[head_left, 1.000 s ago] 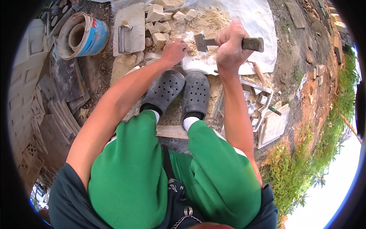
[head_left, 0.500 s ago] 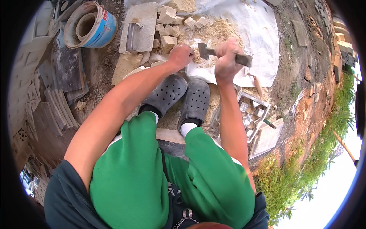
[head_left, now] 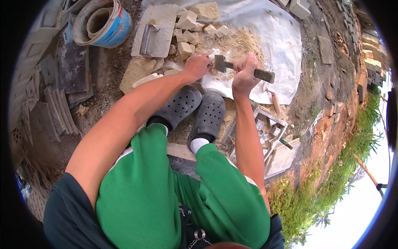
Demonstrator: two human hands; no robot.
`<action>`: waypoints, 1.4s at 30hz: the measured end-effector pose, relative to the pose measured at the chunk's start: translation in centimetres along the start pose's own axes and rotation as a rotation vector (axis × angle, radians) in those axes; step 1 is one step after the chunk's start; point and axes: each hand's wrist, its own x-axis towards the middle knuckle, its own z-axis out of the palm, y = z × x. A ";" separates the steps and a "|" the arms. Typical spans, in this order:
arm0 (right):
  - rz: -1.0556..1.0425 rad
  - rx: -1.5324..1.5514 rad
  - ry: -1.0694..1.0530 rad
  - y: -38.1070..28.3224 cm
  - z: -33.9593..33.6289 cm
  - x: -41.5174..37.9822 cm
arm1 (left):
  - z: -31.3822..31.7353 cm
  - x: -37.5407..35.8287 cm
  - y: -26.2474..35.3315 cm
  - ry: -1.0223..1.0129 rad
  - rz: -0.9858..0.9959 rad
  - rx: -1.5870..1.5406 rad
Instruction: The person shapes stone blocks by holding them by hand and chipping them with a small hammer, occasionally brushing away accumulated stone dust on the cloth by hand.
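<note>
My right hand (head_left: 245, 76) is wrapped round the handle of a hammer (head_left: 220, 64). The flat metal head points left toward my other hand, and the thick handle end sticks out on the right. Close to that head, my left hand (head_left: 197, 67) is closed low over the sheet; whatever its fingers hold is hidden. Pale crumbs and dust (head_left: 240, 43) lie beneath and beyond both hands on a white sheet (head_left: 284, 39). Several rough cream stone pieces (head_left: 185, 50) are heaped just past my left hand.
A board (head_left: 165, 31) bearing a metal tool stands beside the stones, with a blue bucket (head_left: 108, 36) farther left. On the right are a wooden-handled tool (head_left: 275, 103) and a tray (head_left: 278, 120) of small blocks. My grey clogs (head_left: 209, 116) are below the sheet.
The view has tilted slightly. My right hand keeps its grip on the hammer, whose head sits a little lower in view, near my left hand. My left hand stays closed in about the same place.
</note>
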 end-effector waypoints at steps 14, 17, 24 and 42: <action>-0.163 0.098 -0.037 -6.2 0.5 1.7 | -0.3 0.4 -0.2 -0.026 -0.014 0.017; -0.189 -0.119 -0.038 -1.3 0.1 1.2 | -0.4 0.2 0.0 -0.024 -0.018 0.005; -0.118 0.075 -0.027 -5.9 0.5 2.3 | -0.3 0.2 -0.1 0.009 -0.001 0.006; -0.124 0.064 0.052 -1.9 -0.8 2.1 | -1.4 0.8 0.7 -0.068 -0.062 0.035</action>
